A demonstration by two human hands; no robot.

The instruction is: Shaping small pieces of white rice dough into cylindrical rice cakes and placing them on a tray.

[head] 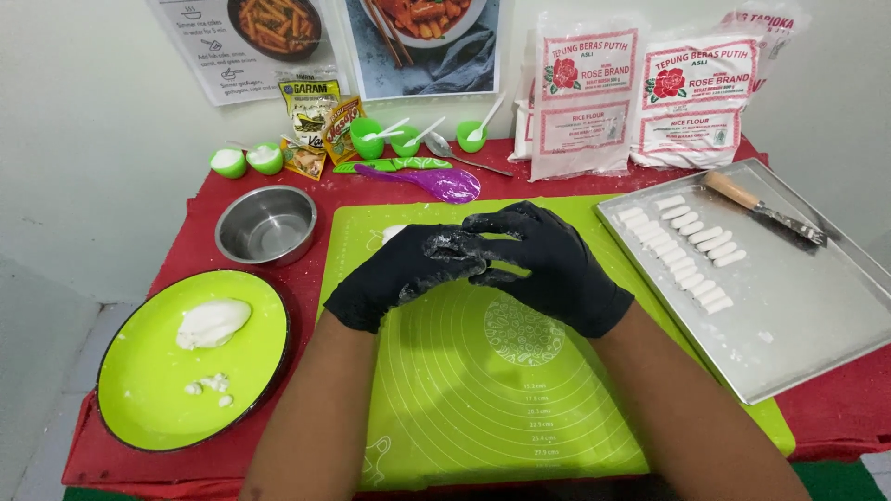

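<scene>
While the left hand in a black glove (401,276) and the right hand in a black glove (548,264) pressed together at the frame's centre over the green silicone mat (464,390), a white dough lump (213,323) lay on the round green plate (148,390) at lower left.

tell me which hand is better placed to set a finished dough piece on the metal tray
The right hand, probably. The metal tray with its rows of white dough pieces lies on that side, beside the green mat. The left hand would have to cross over the right to reach it.

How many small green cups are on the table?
5: two cups at back left, three with white spoons behind the green mat. None seems hidden.
</scene>
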